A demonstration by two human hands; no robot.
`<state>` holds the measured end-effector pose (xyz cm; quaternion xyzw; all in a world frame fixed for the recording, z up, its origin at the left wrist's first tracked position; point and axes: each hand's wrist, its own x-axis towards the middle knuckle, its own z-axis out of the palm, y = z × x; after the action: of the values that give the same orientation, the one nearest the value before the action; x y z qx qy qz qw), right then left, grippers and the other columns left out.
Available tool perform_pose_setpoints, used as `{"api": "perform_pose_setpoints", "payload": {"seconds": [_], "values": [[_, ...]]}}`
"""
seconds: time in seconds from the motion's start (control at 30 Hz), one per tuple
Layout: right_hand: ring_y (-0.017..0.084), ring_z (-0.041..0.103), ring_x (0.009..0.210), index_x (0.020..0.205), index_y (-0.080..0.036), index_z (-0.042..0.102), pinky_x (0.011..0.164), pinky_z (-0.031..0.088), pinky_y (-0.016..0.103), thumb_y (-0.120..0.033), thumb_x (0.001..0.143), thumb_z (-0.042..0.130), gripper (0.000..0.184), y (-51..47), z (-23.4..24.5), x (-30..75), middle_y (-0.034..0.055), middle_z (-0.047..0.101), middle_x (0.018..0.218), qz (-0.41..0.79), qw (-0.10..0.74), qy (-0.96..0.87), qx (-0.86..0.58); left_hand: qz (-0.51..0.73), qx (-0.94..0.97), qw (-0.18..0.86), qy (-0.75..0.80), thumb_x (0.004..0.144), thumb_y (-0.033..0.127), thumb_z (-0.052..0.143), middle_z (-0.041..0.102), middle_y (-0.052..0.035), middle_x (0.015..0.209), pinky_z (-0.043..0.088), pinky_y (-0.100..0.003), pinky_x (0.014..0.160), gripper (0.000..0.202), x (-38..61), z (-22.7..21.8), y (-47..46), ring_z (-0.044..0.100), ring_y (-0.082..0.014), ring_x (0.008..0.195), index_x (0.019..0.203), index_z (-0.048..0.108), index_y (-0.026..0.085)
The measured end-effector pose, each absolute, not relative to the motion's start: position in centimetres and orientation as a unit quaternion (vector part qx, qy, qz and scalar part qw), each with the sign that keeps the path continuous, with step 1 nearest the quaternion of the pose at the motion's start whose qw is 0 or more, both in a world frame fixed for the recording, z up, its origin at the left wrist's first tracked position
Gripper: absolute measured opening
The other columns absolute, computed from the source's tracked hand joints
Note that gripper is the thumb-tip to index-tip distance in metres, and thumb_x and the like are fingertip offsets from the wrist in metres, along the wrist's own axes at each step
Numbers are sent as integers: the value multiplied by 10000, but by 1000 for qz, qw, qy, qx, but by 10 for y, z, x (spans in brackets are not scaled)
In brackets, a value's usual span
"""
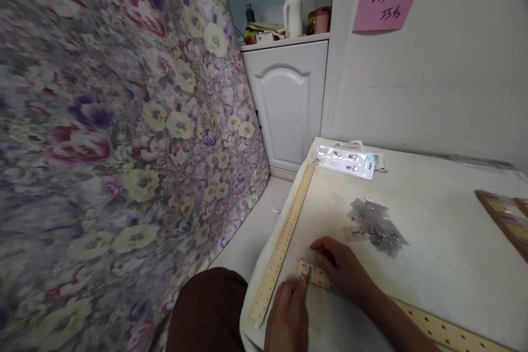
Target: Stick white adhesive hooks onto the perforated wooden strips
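A narrow wooden strip with rows of holes [437,327] runs across the table's front, passing under my right forearm. On its left end sits a small clear piece with a metal part [306,269], perhaps a hook on a clear backing. My left hand [289,313] is closed, its fingertips pressed against that piece. Just above the strip, my right hand [338,264] curves over it with a gap between thumb and fingers, and nothing shows in them. A pile of clear square-backed metal hooks [377,228] lies beyond my right hand.
A second perforated wooden strip [284,242] lies along the table's left edge. Clear blister packs of hooks [344,160] rest at the far left corner. Brown wrapped pieces [505,220] lie at the right. A floral curtain [124,148] hangs left; a white cabinet [289,104] stands behind.
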<state>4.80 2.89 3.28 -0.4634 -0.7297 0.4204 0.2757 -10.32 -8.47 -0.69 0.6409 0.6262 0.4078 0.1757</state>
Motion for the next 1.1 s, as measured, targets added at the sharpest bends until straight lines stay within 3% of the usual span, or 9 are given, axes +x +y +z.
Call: {"api": "perform_pose_setpoints", "payload": {"seconds": [0.23, 0.77, 1.1], "values": [[163, 561, 771, 1080, -218, 574, 726, 444, 296, -169, 696, 560, 387, 18, 43, 51, 16, 583, 919, 377, 228, -764, -470, 372, 664, 160, 629, 930, 217, 331, 616, -97, 984, 529, -344, 799, 391, -104, -12, -84, 612, -207, 896, 1241, 567, 232], [128, 533, 680, 1100, -256, 600, 660, 421, 270, -155, 637, 608, 473, 23, 38, 46, -9, 591, 913, 407, 221, -734, -497, 345, 702, 126, 611, 938, 206, 338, 615, -98, 994, 527, -351, 793, 365, -109, -10, -82, 595, -211, 915, 1238, 546, 219], [144, 550, 715, 1105, -186, 616, 667, 445, 275, -179, 655, 647, 450, 27, 29, 56, 20, 599, 903, 471, 270, -719, -433, 369, 711, 69, 594, 899, 113, 357, 625, -117, 1004, 548, -352, 809, 430, -113, -18, -80, 620, -210, 922, 1279, 540, 197]]}}
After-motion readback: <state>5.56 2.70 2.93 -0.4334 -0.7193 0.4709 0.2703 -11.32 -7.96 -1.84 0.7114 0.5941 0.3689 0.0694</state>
